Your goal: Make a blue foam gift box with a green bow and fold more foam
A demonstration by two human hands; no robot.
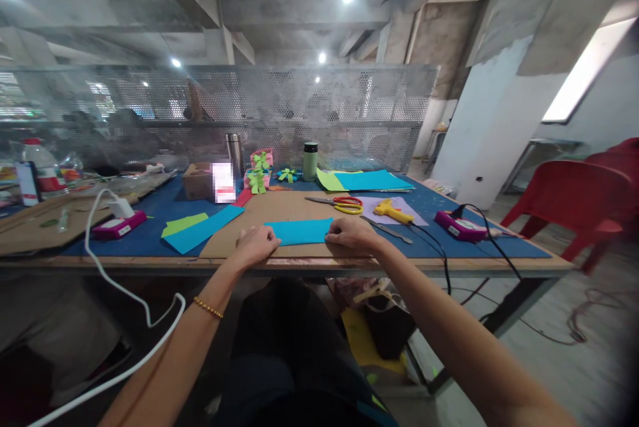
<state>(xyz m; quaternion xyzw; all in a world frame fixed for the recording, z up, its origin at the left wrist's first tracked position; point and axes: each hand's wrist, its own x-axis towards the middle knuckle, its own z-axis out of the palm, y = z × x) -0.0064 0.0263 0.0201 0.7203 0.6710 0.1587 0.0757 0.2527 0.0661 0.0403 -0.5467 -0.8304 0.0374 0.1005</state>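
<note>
A strip of bright blue paper (303, 232) lies across the brown cardboard (219, 244) at the table's front edge. My left hand (258, 244) grips its left end, fingers curled in. At the right end, my right hand (353, 235) pinches the paper between thumb and fingers. Just beyond the strip rest scissors (352, 204) with red and yellow handles. Right of them, a yellow hot glue gun (393, 211) lies on a purple sheet (368, 205), and a grey flat tool (389, 231) points toward the front. Another blue strip (204, 229) overlaps a green piece (184, 222) on the left.
Behind stand a green bottle (310, 162), a steel flask (234, 154), a cardboard box (196, 181) and green paper bows (257, 181). Blue sheets (374, 180) lie at the back right. Purple power strips (120, 225) with cables flank the work area. A red chair (569, 197) stands right.
</note>
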